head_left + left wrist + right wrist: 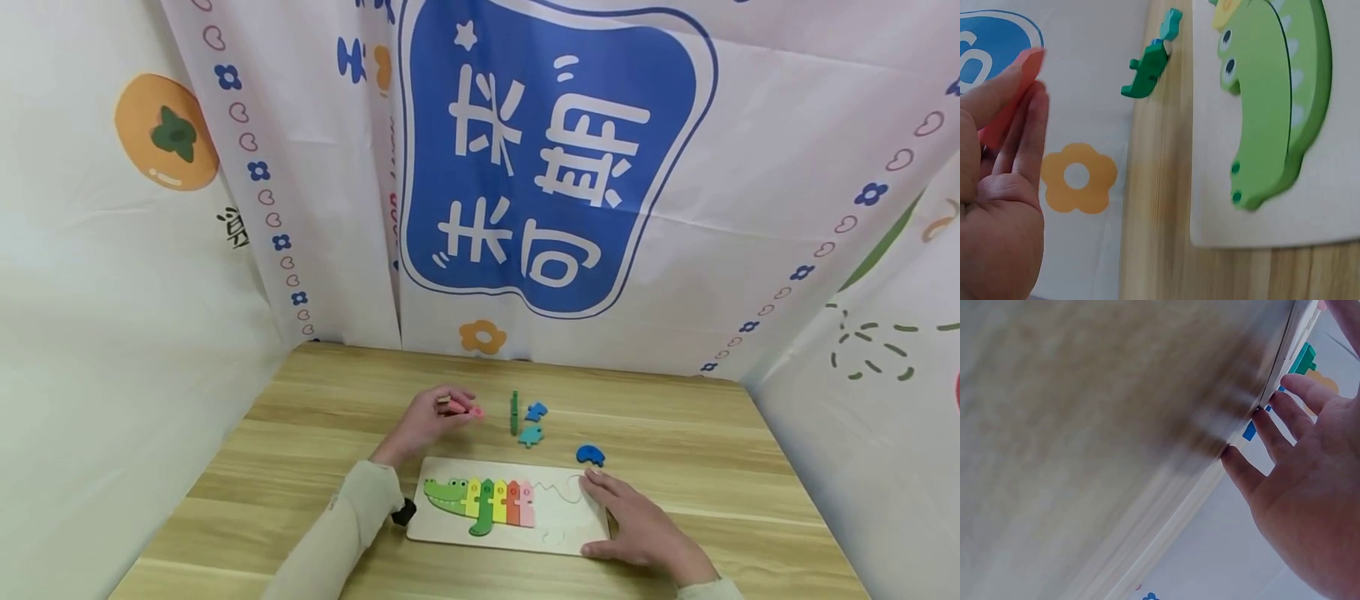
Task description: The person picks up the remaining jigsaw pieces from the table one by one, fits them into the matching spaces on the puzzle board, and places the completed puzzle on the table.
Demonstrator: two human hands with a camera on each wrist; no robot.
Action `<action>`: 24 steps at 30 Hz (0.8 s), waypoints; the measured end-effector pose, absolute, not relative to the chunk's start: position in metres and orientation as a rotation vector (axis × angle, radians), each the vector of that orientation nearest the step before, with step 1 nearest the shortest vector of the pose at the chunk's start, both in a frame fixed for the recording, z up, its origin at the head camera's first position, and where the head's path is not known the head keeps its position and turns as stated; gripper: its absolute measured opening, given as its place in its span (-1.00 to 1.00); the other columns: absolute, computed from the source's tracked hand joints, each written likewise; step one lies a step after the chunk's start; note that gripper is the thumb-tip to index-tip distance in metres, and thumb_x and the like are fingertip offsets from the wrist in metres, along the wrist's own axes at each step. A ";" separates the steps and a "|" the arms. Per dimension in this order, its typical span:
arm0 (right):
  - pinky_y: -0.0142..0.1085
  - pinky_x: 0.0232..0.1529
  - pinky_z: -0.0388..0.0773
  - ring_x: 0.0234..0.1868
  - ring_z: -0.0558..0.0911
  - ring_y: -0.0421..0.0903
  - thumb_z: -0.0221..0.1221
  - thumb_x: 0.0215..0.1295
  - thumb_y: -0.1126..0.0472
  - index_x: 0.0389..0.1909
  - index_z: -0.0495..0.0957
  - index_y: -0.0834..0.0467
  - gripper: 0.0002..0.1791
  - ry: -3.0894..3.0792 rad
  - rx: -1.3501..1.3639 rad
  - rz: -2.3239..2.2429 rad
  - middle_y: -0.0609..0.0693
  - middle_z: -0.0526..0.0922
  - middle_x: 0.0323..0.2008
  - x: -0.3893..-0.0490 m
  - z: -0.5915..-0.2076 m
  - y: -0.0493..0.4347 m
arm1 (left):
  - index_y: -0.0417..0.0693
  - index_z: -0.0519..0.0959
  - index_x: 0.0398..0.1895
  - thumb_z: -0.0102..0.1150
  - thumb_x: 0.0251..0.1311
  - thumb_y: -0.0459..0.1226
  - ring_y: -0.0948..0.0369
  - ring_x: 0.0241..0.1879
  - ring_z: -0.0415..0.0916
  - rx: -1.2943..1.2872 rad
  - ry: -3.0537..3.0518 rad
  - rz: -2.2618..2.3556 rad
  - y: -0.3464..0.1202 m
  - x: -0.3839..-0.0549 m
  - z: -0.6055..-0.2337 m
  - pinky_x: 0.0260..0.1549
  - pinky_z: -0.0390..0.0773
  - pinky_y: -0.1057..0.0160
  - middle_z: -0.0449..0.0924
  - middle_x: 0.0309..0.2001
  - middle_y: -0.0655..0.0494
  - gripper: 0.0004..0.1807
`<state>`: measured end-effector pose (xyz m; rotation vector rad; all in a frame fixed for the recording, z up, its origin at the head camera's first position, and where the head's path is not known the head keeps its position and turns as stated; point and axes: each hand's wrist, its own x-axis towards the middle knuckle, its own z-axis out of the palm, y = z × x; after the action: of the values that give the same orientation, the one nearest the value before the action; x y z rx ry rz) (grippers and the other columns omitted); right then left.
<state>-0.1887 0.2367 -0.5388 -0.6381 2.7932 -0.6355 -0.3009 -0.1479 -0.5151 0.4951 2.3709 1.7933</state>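
Observation:
Thumb and fingers of my left hand [435, 419] pinch a pink puzzle piece [1009, 112] above the back left of the table. A flat wooden puzzle board [517, 540] lies below it, with a green crocodile head [447, 493] and several coloured strips fitted side by side. The right part of the board shows bare wood with a drawn outline. My right hand [637, 521] rests at the board's right end, thumb at the near corner and fingers at the far one. In the right wrist view its fingers are spread and nearly straight, fingertips at the edge.
Beyond the board lie loose pieces: a green strip [514, 413] on its edge, a blue piece [536, 412], a teal piece [531, 436] and a dark blue curved piece [590, 454]. Printed cloth [345, 292] hangs around the wooden table [675, 417].

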 end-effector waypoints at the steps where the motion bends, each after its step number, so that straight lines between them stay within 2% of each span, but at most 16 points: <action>1: 0.29 0.42 0.35 0.56 0.26 0.28 0.43 0.00 -0.43 0.57 0.29 0.10 0.18 2.795 -0.640 -0.634 0.10 0.24 0.60 -0.189 -0.539 0.237 | 0.01 0.69 -0.12 0.39 0.31 -0.25 0.07 0.15 0.64 0.496 2.403 1.786 -0.149 -0.301 -0.515 0.02 0.71 0.29 0.59 0.29 -0.05 -0.87; 3: 0.29 0.41 0.35 0.56 0.27 0.28 0.43 0.00 -0.43 0.57 0.29 0.10 0.18 2.797 -0.643 -0.632 0.10 0.24 0.60 -0.189 -0.539 0.237 | 0.02 0.71 -0.15 0.38 0.33 -0.26 0.07 0.16 0.62 0.507 2.463 1.760 -0.150 -0.301 -0.515 0.05 0.70 0.24 0.63 0.26 0.01 -0.92; 7: 0.28 0.41 0.35 0.56 0.27 0.27 0.43 0.00 -0.43 0.56 0.29 0.10 0.18 2.798 -0.645 -0.634 0.10 0.25 0.59 -0.189 -0.538 0.236 | 0.05 0.70 -0.06 0.36 0.34 -0.27 0.08 -0.01 0.66 0.504 2.503 1.707 -0.153 -0.301 -0.518 -0.01 0.73 0.08 0.67 0.15 0.03 -0.85; 10: 0.28 0.41 0.35 0.56 0.27 0.27 0.43 0.00 -0.44 0.56 0.29 0.10 0.18 2.798 -0.643 -0.634 0.10 0.25 0.59 -0.189 -0.538 0.236 | 0.10 0.66 0.11 0.34 0.36 -0.27 0.12 -0.04 0.66 0.487 2.494 1.668 -0.153 -0.299 -0.519 -0.01 0.73 0.08 0.64 0.14 0.05 -0.72; 14: 0.28 0.41 0.36 0.56 0.26 0.27 0.43 0.00 -0.44 0.57 0.29 0.10 0.18 2.796 -0.639 -0.634 0.10 0.24 0.60 -0.189 -0.538 0.235 | 0.11 0.62 0.27 0.30 0.38 -0.32 0.14 0.05 0.60 0.466 2.491 1.625 -0.152 -0.298 -0.520 0.05 0.69 0.17 0.58 0.15 0.05 -0.59; 19: 0.30 0.41 0.35 0.55 0.26 0.30 0.44 0.00 -0.42 0.56 0.30 0.11 0.18 2.792 -0.637 -0.642 0.12 0.25 0.59 -0.189 -0.536 0.235 | 0.05 0.64 0.24 0.27 0.40 -0.31 0.13 0.06 0.55 0.455 2.526 1.608 -0.149 -0.298 -0.523 0.05 0.65 0.16 0.55 0.10 0.03 -0.63; 24: 0.31 0.40 0.36 0.55 0.27 0.31 0.43 0.00 -0.43 0.55 0.31 0.11 0.17 2.790 -0.637 -0.635 0.12 0.25 0.59 -0.188 -0.536 0.236 | 0.02 0.62 0.17 0.25 0.43 -0.29 0.05 0.07 0.62 0.460 2.486 1.695 -0.146 -0.295 -0.521 0.03 0.68 0.10 0.63 0.08 0.02 -0.71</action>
<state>-0.1879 0.2357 -0.5359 -0.6366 2.7897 -0.6354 -0.2953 -0.1456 -0.5208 0.4602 2.4862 1.6950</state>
